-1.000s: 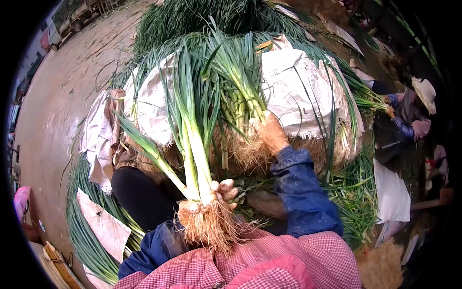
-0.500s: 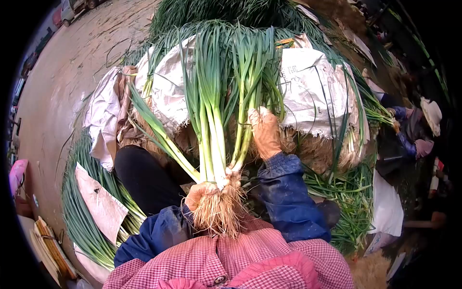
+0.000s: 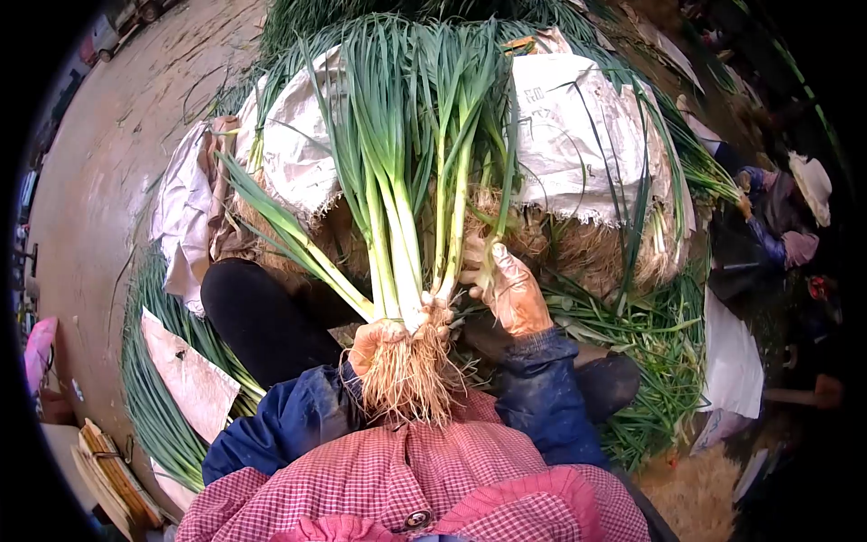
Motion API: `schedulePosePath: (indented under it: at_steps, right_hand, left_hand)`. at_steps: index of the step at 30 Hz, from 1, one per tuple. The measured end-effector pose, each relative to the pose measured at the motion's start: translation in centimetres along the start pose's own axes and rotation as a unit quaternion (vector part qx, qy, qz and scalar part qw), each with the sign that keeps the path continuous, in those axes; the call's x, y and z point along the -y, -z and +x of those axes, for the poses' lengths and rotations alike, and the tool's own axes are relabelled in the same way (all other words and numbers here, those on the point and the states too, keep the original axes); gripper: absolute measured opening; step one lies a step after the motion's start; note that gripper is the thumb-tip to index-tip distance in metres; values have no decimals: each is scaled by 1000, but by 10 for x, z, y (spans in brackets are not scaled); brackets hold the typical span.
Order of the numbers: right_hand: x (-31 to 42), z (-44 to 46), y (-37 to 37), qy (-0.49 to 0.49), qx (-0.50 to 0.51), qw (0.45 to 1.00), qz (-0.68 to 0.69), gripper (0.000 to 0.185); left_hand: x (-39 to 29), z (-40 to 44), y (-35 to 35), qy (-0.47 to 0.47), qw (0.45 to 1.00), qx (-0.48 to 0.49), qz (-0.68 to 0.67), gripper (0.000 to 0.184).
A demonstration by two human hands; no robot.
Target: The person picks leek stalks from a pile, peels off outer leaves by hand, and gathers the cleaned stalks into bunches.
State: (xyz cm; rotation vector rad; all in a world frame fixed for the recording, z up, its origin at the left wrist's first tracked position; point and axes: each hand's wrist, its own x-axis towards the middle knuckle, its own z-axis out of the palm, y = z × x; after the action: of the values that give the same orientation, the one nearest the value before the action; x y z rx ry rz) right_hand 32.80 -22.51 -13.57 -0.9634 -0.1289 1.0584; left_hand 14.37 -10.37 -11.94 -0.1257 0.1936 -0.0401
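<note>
At frame centre, clenches bunch [image 3: 409, 280] in left hand [image 3: 368, 345], lowers right hand [image 3: 515, 291] with unclear finger hold, apparently supporting one-handed.

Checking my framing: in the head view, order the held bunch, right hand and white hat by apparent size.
1. Held bunch, largest by far
2. Right hand
3. White hat, smallest, though farther from the camera
</note>
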Motion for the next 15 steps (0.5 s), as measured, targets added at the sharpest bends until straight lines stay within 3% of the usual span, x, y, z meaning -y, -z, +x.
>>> schedulePosePath:
  at_steps: [2,3,4,6,7,8,9,10,12,13,15]
  right_hand:
    - [-12,40,-22,55,-2,982,-179,34]
    - [-13,45,-38,74,-54,980,-179,30]
    - [-15,44,-46,120,-41,968,-214,37]
    - [-44,50,-42,222,-125,838,-482,44]
    - [-37,43,-55,99,-155,776,-603,49]
    - [-40,39,-52,94,-158,777,-602,49]
    - [-39,39,-49,66,-79,908,-407,42]
    - [-34,38,-47,35,7,982,-187,36]
    - [-24,26,-46,10,43,997,-60,29]
    - [-18,19,-46,-5,58,998,3,30]
    - [-28,14,-49,-27,27,997,68,48]
  left_hand:
    - [2,-7,1,1,999,-49,9,53]
    - [1,-12,-2,-29,996,-70,41,53]
    - [2,-13,-9,-59,992,-91,66,53]
    - [5,-9,-24,-60,994,-65,64,51]
    - [4,-6,-11,-26,999,-30,34,50]
    - [0,-1,-1,10,1000,8,10,50]
    - [7,-8,4,-56,991,-112,46,50]
    - [4,-2,1,-44,996,-62,46,50]
    - [2,-5,-10,-19,997,-71,24,52]
    - [4,-3,-9,-12,999,-30,6,53]
    - [6,8,-12,0,998,55,-14,54]
